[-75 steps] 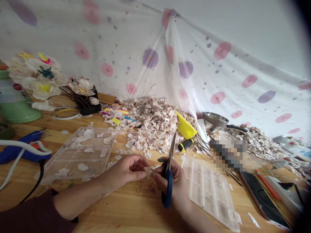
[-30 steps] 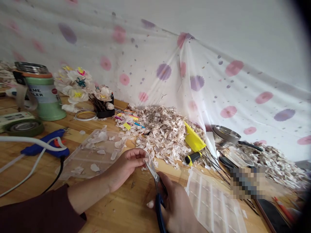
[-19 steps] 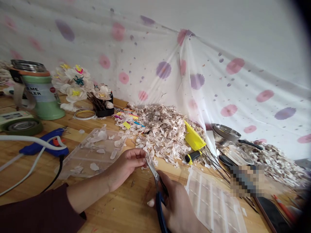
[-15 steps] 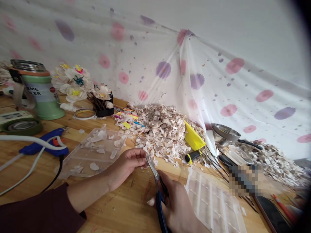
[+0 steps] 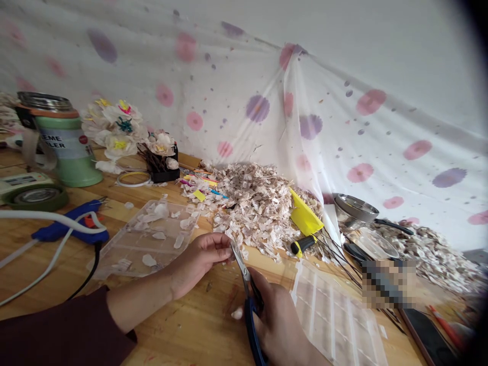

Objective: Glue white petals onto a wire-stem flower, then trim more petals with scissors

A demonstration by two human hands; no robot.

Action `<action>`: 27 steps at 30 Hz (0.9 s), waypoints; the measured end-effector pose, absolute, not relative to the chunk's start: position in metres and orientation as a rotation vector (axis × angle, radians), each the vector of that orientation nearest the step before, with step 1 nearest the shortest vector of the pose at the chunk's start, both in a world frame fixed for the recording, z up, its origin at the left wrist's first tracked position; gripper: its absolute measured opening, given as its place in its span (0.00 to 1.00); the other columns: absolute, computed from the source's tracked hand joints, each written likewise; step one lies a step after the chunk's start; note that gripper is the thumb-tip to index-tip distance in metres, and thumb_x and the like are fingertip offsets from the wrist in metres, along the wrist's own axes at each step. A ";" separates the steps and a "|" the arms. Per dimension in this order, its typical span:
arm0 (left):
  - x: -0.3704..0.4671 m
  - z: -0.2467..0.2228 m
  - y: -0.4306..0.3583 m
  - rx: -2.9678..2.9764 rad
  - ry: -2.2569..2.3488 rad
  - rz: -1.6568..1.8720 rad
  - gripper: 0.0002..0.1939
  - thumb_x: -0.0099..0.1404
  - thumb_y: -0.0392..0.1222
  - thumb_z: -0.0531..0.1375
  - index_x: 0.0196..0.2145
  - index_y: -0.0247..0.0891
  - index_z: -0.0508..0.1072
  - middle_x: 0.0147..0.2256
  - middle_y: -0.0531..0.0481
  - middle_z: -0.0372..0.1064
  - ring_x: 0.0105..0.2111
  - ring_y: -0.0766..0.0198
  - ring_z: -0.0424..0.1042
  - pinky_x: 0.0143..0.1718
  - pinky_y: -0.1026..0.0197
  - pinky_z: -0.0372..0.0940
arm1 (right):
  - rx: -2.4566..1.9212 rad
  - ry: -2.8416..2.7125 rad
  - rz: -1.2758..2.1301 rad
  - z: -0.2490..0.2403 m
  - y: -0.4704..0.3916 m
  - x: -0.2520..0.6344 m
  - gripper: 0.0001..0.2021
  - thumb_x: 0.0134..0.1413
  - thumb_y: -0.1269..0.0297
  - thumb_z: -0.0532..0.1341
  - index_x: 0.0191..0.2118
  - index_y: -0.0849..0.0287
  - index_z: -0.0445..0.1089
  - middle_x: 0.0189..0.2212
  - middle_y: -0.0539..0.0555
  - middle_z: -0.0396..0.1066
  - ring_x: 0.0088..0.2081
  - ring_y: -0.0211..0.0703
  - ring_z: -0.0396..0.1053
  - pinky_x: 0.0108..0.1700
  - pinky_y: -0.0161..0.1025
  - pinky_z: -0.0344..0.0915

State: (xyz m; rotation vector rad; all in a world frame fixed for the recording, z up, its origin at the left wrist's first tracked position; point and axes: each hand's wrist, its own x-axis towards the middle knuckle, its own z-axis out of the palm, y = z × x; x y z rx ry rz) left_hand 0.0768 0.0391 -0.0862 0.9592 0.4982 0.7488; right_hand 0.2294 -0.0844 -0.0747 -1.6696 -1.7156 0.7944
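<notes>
Left hand (image 5: 198, 259) pinches a small pale scrap (image 5: 230, 247) above the wooden tabletop (image 5: 183, 325). Right hand (image 5: 280, 325) grips blue scissors (image 5: 247, 295), blade tips touching the scrap beside a shavings pile (image 5: 251, 208).

Bright, even daylight, diffuse; seems to filter through the sheer white curtain with pink and purple dots (image 5: 290, 107). Shadows soft and faint on the light wooden tabletop (image 5: 183, 325). No hard glare. Wide-angle bending toward the edges, dark vignette down the right side. Slight softness overall, far right clutter blurred. One pixelated block (image 5: 388, 283) right of centre.
</notes>
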 end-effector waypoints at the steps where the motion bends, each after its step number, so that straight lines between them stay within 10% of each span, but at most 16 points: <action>1: 0.077 -0.086 0.039 0.964 0.494 0.748 0.11 0.46 0.42 0.71 0.26 0.35 0.77 0.24 0.52 0.72 0.28 0.66 0.66 0.35 0.62 0.58 | -1.683 -1.723 0.778 -0.075 -0.084 0.230 0.11 0.52 0.61 0.60 0.41 0.58 0.67 0.25 0.48 0.71 0.26 0.40 0.65 0.29 0.33 0.57; 27: 0.075 -0.086 0.042 1.056 0.486 0.751 0.06 0.52 0.41 0.68 0.25 0.36 0.76 0.23 0.53 0.70 0.27 0.66 0.64 0.35 0.61 0.56 | -1.904 -1.704 0.619 -0.076 -0.083 0.234 0.08 0.51 0.60 0.62 0.36 0.56 0.72 0.25 0.49 0.75 0.27 0.42 0.71 0.29 0.32 0.59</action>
